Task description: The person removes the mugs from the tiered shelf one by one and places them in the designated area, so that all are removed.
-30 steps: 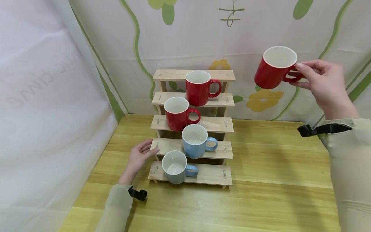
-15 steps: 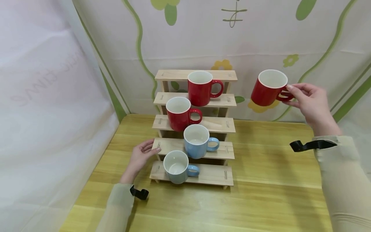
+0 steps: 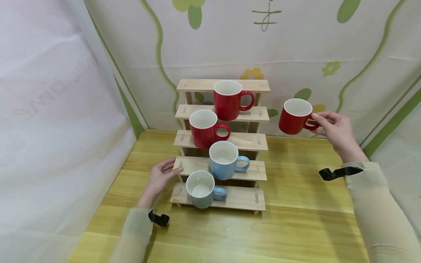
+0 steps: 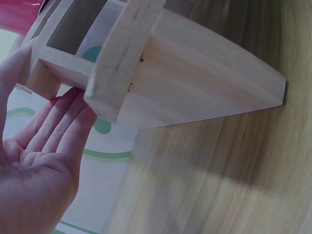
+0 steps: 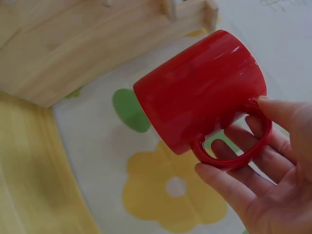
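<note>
In the head view a red mug (image 3: 294, 118) with a white inside hangs in the air right of the wooden stepped rack (image 3: 244, 141). My right hand (image 3: 338, 135) holds it by the handle, as the right wrist view also shows, with fingers through the loop and the thumb on top. My left hand (image 3: 160, 179) holds the left end of the rack's second step from the bottom, thumb on top and fingers against the end. Two more red mugs, an upper one (image 3: 228, 101) and a lower one (image 3: 203, 129), and two light blue mugs, one higher (image 3: 223, 160) and one lower (image 3: 200, 190), stand staggered on the steps.
The rack stands on a wood-grain table (image 3: 296, 219) near its back edge. A patterned white cloth (image 3: 210, 40) hangs behind, and a white cloth (image 3: 59, 138) hangs at the left. The top step (image 3: 197, 85) is behind the upper red mug.
My right hand has brought the red mug down and leftward, closer to the rack. My left hand keeps its place on the step. The other mugs stand where they were.
</note>
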`<state>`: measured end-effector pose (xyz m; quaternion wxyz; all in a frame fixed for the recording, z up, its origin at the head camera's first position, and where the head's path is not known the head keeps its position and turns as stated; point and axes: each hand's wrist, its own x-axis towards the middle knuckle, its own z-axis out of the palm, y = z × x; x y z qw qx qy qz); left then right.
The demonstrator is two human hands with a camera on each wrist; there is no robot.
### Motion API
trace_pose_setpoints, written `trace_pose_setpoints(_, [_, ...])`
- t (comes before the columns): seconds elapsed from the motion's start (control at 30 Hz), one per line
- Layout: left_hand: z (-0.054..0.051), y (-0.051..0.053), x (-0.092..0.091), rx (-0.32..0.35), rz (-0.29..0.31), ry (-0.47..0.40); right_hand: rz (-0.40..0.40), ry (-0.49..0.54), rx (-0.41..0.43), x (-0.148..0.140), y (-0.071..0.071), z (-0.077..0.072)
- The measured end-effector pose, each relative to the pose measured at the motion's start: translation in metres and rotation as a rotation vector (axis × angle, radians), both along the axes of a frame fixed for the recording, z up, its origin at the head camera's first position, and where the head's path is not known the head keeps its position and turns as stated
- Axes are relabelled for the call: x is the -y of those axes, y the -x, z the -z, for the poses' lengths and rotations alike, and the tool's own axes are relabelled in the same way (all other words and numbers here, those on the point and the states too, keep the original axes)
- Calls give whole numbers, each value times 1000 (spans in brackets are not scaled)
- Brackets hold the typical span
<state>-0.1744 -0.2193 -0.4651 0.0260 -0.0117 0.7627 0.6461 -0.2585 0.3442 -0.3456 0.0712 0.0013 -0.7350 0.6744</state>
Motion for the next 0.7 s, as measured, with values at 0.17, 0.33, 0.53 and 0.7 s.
trace_pose_setpoints(0.17, [0,1,0,-6,-1,-2,-20,19,-2,0,2,21])
trace_pose_setpoints(0.33, [1,1,0,-9,-7,-3,-29,-5,30,0,2,42])
trace_pose_setpoints(0.53, [1,0,-1,-9,-7,-1,-16,-17,57,3,-2,66])
trace_pose_setpoints(0.7, [0,0,-1,-5,-8,-2,-10,31,64,6,-4,88])
